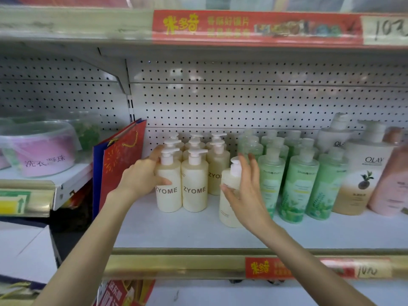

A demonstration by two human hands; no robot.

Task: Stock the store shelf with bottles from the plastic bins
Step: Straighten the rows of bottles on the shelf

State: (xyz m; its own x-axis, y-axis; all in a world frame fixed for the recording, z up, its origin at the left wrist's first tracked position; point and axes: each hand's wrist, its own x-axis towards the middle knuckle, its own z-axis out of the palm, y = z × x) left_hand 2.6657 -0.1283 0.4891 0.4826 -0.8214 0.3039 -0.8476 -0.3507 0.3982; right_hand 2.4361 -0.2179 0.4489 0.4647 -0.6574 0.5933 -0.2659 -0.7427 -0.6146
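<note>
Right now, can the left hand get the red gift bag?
Probably yes. The left hand rests on the front-left cream bottle, and the red gift bag stands right beside it with nothing between them.

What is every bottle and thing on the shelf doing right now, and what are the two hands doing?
Left hand: wrapped around the front-left cream bottle, which stands upright.
Right hand: holding another cream bottle, upright on the shelf, ahead of its row.
Green bottles: upright in rows, untouched.
Olay bottle: upright, untouched.
Red bag: standing at the shelf's left end.
</note>
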